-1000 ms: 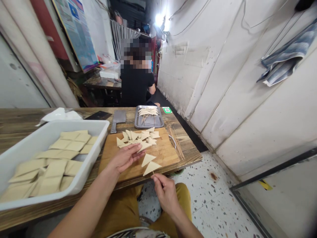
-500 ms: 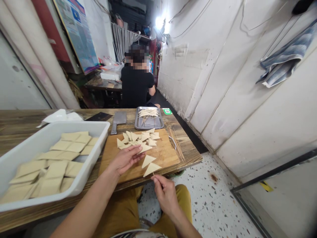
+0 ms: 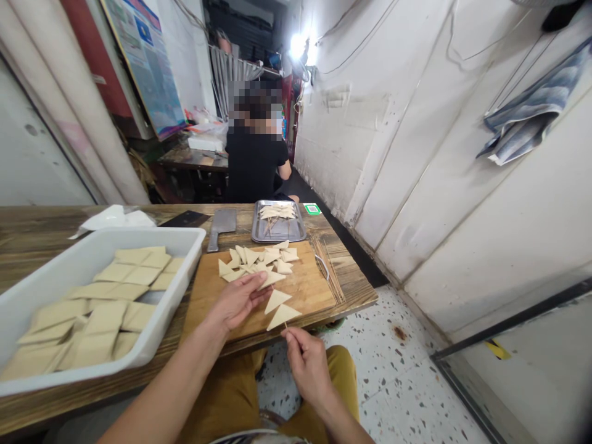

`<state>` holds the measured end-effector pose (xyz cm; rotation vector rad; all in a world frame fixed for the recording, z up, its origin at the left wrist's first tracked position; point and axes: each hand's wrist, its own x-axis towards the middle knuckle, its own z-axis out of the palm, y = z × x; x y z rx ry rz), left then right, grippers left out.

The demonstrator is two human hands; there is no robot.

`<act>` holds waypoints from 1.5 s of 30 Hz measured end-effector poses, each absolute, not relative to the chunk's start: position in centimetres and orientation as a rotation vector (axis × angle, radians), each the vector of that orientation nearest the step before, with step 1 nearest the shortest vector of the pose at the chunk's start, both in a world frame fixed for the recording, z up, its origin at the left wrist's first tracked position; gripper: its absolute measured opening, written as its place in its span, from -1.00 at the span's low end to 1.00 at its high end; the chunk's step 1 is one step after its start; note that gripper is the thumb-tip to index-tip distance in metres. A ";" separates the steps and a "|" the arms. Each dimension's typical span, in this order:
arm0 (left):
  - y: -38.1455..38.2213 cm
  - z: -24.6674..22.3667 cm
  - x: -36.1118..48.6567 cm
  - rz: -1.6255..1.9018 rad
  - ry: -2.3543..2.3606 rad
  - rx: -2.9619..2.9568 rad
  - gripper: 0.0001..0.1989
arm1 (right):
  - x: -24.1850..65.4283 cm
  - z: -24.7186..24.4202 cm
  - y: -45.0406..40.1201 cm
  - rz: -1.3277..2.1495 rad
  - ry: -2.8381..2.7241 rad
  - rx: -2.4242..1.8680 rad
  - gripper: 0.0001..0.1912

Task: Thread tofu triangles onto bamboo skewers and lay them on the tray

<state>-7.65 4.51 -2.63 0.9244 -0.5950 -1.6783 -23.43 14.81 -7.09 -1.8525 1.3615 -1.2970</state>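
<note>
My right hand (image 3: 306, 357) is closed on the lower end of a thin wooden skewer (image 3: 286, 325) at the table's front edge. Two pale tofu-sheet triangles (image 3: 283, 316) are threaded on that skewer, one above the other. My left hand (image 3: 243, 300) pinches another tofu triangle (image 3: 272, 279) between thumb and fingers, at the skewer's upper end. Whether the point has gone into it I cannot tell. Just beyond, several loose tofu triangles (image 3: 252, 255) lie heaped on the wooden cutting board (image 3: 308, 287).
A white plastic tub (image 3: 200, 237) of square tofu sheets (image 3: 104, 320) stands at left. Behind the board are a cleaver (image 3: 224, 226) and a metal tray (image 3: 277, 234) with filled skewers. Bare skewers (image 3: 333, 271) lie right of the board. A person in black (image 3: 256, 160) sits beyond the table.
Almost nothing differs. Both hands keep their grips, and the skewer with its two triangles stays nearly in place.
</note>
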 end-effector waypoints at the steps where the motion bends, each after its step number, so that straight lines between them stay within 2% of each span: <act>1: 4.6 -2.6 -7.7 -1.696 -0.591 0.895 -0.92 | -23.4 -7.2 14.8 -1.307 1.358 -1.846 -0.64; 5: 5.3 -2.4 -8.0 -1.794 -0.498 0.794 -0.81 | -23.4 -7.5 14.4 -1.355 1.358 -1.806 -0.62; 9: 5.7 -2.2 -8.4 -1.814 -0.408 0.733 -0.93 | -23.1 -7.8 13.7 -1.398 1.359 -1.797 -0.64; 15: 5.0 -2.7 -8.1 -1.764 -0.444 0.762 -0.90 | -22.7 -7.7 13.3 -1.396 1.337 -1.866 -0.63; 21: 4.7 -3.0 -7.9 -1.719 -0.455 0.847 -0.97 | -22.8 -7.2 13.5 -1.358 1.341 -1.942 -0.66; 27: 4.8 -2.4 -7.9 -1.678 -0.495 0.931 -0.92 | -22.8 -6.9 13.8 -1.322 1.367 -1.976 -0.65; 35: 5.0 -3.0 -8.2 -1.675 -0.537 0.924 -0.97 | -22.7 -6.9 13.7 -1.314 1.394 -1.965 -0.65; 45: 6.7 -3.5 -9.4 -1.839 -0.539 0.769 -0.85 | -22.5 -7.7 13.1 -1.415 1.400 -1.833 -0.62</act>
